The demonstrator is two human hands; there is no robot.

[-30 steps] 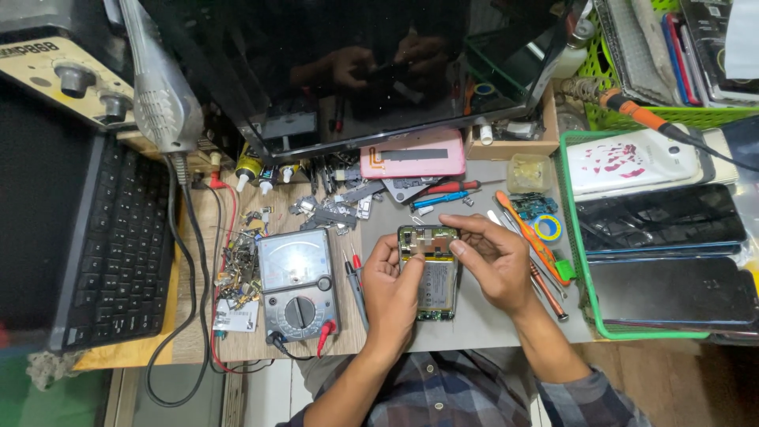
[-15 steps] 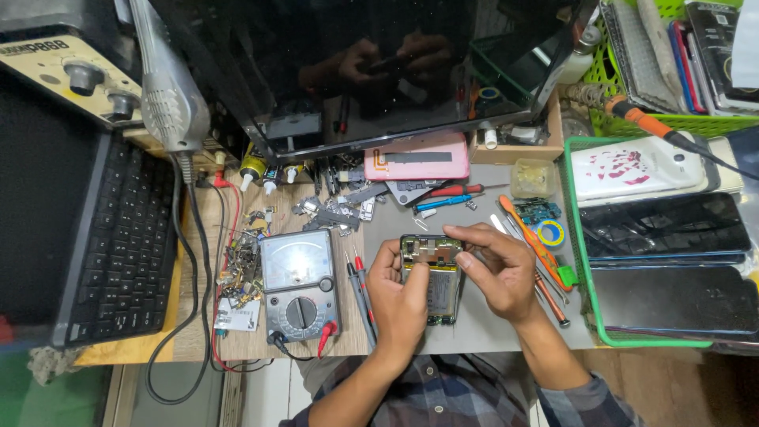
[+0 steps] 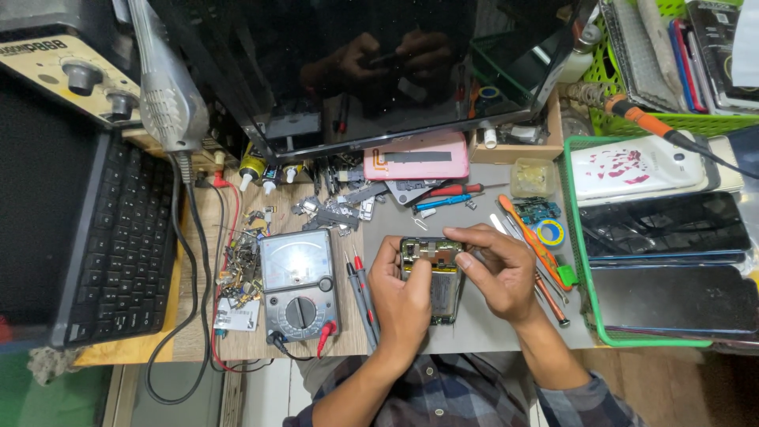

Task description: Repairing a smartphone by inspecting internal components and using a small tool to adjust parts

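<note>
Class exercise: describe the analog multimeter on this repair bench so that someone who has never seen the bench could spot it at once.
Start at the black keyboard on the left of the bench and move right, across the tangle of wires. The multimeter lies flat there, just left of the person's left hand. It alone has a pale needle-dial window above a round selector knob, with red and black probes beside it.
</note>
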